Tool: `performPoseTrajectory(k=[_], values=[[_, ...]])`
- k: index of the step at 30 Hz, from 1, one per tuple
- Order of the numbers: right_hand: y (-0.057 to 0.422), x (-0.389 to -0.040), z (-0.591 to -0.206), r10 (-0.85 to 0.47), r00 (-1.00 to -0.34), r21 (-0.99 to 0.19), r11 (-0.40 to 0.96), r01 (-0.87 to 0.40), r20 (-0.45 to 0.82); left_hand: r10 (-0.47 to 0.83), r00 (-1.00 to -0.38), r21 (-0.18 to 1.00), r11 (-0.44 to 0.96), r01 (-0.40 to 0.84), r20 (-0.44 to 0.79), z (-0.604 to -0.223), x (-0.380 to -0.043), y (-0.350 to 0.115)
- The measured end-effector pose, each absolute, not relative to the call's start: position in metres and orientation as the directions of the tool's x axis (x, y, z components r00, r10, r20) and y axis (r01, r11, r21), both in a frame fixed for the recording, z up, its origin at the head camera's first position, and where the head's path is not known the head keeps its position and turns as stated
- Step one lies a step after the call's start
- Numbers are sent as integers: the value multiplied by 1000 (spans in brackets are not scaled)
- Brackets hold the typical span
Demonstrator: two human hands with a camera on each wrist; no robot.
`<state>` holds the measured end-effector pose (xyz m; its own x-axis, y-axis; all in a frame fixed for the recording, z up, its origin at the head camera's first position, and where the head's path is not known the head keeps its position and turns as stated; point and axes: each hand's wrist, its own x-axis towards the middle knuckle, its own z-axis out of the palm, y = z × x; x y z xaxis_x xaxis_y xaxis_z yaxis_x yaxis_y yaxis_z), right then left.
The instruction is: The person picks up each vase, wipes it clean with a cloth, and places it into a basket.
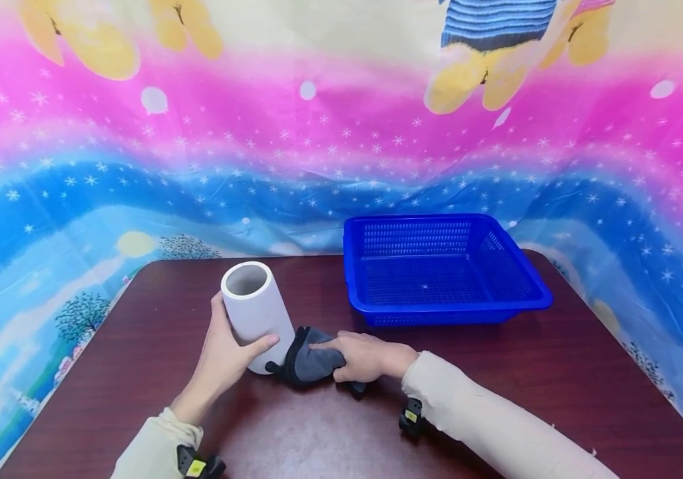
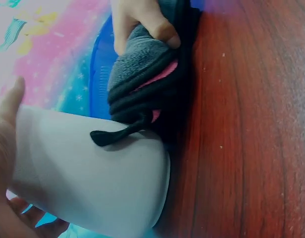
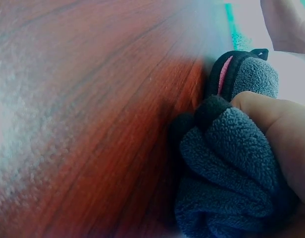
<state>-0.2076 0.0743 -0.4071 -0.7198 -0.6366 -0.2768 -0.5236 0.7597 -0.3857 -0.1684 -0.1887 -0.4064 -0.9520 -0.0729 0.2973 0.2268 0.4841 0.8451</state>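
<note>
My left hand [image 1: 223, 352] grips a smooth white cylindrical container [image 1: 260, 319], its thumb across the near side and the other fingers round the far left. The open mouth of the container faces up, and its inside looks bare. My right hand [image 1: 368, 356] holds a bunched grey towel [image 1: 314, 362] against its right side, low over the table. Black trim edges the fluffy towel [image 2: 140, 59], with pink showing between its folds. A black hanging loop [image 2: 118, 135] on the towel overlaps the container's lower wall. In the right wrist view, the thumb presses the gathered folds [image 3: 241, 148].
Behind the right hand, a blue perforated plastic basket [image 1: 449, 309] stands at the back right of the dark red wooden table [image 1: 156, 332]. A printed cloth backdrop [image 1: 305, 146] hangs around the table's back and sides. Black wrist devices sit by both sleeves.
</note>
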Motion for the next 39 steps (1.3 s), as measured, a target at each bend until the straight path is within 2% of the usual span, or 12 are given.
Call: performPoseTrajectory(k=[4,9,23,33,39], values=[[75,-209,-407,-641,-718,-391,755,-527,-271,-96,-939,820,521,236,331,-406,-173,-189],[76,-210,-408,-649,-714,-398,747,-532,-262,-37,-934,798,533,281,354,-406,-178,-195],[80,-208,-410,-649,-714,-419,743,-521,-262,91,-950,795,528,299,297,-409,-185,-215],[84,-207,-402,-665,-692,-437,730,-525,-281,98,-954,804,518,291,282,-410,-183,-216],[89,-205,-389,-685,-697,-481,694,-536,-212,101,-952,804,513,300,290,-411,-183,-216]])
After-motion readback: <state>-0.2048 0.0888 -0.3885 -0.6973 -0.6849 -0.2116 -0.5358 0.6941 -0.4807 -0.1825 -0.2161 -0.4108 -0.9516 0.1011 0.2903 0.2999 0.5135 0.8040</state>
